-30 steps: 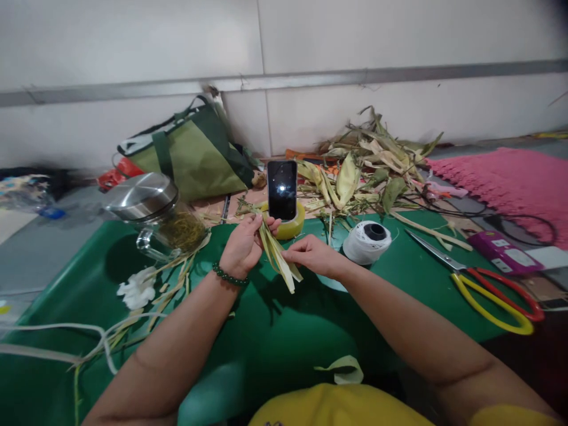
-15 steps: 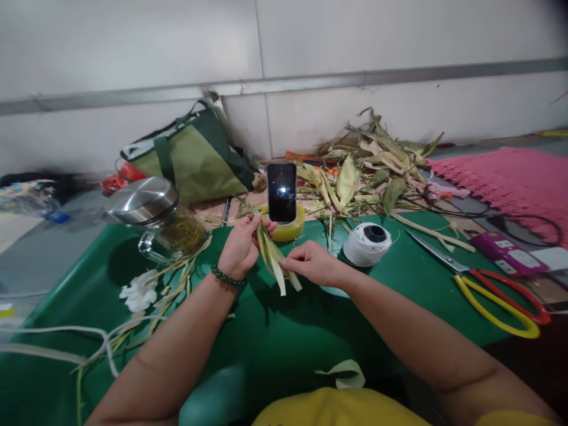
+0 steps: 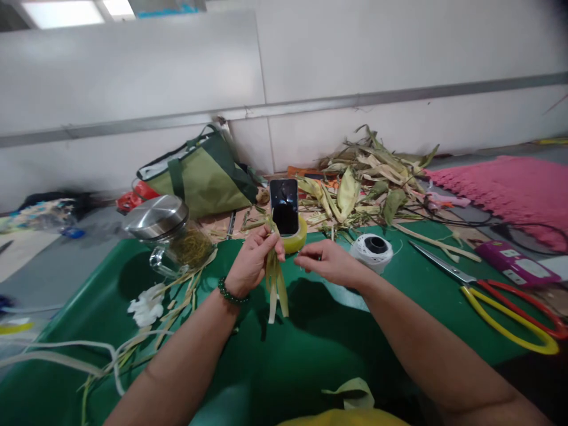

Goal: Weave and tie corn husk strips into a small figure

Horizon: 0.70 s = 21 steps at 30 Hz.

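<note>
My left hand (image 3: 257, 254), wearing a green bead bracelet (image 3: 231, 293), pinches a small bundle of pale green corn husk strips (image 3: 276, 284). The strips' loose ends hang down over the green table cover. To the right of the bundle and apart from it, my right hand (image 3: 326, 261) is closed with its fingertips together. A thin pale line shows by those fingertips, too fine to make out. Beyond the right wrist stands a spool of white thread (image 3: 366, 257). Behind the left hand, a phone (image 3: 284, 204) leans upright at a roll of yellowish tape (image 3: 295, 239).
Scissors (image 3: 461, 275) with red and yellow handles lie at right, near a purple box (image 3: 517, 260). A heap of husks (image 3: 377, 160) lies at the back. At left are a lidded glass jug (image 3: 189, 242), crumpled tissue (image 3: 146, 305), white cords (image 3: 89, 349) and a green bag (image 3: 208, 177).
My right hand has come away from the husk strips to the right. The bundle now hangs straighter down from my left hand. The camera view has tilted up.
</note>
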Tool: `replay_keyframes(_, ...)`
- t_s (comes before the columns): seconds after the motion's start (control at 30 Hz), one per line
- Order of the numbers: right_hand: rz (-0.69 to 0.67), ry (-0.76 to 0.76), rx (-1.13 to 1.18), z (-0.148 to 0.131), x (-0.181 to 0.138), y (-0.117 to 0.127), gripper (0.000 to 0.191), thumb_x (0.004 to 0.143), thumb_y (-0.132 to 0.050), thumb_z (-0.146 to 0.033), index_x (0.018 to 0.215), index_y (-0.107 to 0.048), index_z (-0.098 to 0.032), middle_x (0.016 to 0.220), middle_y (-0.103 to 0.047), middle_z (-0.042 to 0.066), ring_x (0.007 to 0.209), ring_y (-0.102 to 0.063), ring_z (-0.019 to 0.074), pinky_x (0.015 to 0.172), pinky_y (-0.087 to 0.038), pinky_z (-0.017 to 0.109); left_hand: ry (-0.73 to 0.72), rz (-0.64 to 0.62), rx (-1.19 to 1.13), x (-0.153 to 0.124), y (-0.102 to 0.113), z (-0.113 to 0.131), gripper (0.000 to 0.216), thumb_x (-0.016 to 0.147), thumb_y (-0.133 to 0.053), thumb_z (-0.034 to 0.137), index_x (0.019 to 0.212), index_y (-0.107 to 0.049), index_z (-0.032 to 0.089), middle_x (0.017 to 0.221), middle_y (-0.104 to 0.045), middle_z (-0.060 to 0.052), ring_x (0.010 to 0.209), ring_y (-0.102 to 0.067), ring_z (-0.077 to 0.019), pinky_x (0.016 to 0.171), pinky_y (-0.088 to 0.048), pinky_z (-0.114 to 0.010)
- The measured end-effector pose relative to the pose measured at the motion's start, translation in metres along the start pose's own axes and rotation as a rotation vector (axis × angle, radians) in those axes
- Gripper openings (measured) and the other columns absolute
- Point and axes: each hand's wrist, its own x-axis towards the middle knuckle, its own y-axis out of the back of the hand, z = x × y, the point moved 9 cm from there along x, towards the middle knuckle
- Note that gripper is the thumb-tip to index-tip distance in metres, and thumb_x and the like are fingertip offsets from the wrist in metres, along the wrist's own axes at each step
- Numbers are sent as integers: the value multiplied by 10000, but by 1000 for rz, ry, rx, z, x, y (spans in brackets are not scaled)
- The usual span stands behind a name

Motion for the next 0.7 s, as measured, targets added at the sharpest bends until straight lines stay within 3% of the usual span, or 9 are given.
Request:
replay_keyframes(0.1, 152, 46, 251, -4, 0, 20, 277, 770, -570, -418, 766, -629, -147, 621, -516, -14, 549, -421, 88, 494, -304, 225, 80, -123, 104, -8, -16, -6, 313, 729, -717, 413, 722, -535, 157, 513, -546, 46, 421, -464, -48, 448, -362, -163)
replay_keyframes(0.2, 105, 40, 474, -3, 2, 14, 341, 717, -652, -422, 917, -649, -147, 696, -563, -5, 558, -437, 82, 479, -319, 217, 195, -239, 159, -17, -30, -17, 350, 707, -725, 455, 720, -573, 140, 524, -554, 32, 398, -427, -36, 428, -327, -166)
replay_keyframes(0.33, 87, 65, 651, -4, 1, 9, 311, 636, -748, -403, 777, -617, -159, 682, -560, -18, 554, -443, 71, 481, -331, 211, 272, -330, 172, -22, -38, -22, 363, 703, -722, 472, 724, -610, 128, 520, -533, 25, 403, -385, -35, 433, -301, -178)
replay_keyframes(0.47, 116, 69, 656, -6, 0, 11, 350, 613, -771, -424, 670, -535, -171, 600, -532, -41, 516, -442, 67, 485, -355, 215, 290, -356, 187, -23, -39, -22, 342, 727, -698, 463, 761, -635, 129, 537, -507, 26, 428, -346, -40, 443, -272, -187)
replay_keyframes(0.7, 192, 99, 493, -9, -1, 17, 313, 699, -694, -444, 697, -529, -177, 566, -513, -43, 531, -462, 84, 544, -398, 241, 94, -288, 515, -23, -38, -4, 218, 807, -587, 359, 756, -621, 150, 599, -465, 25, 531, -365, -90, 503, -296, -213)
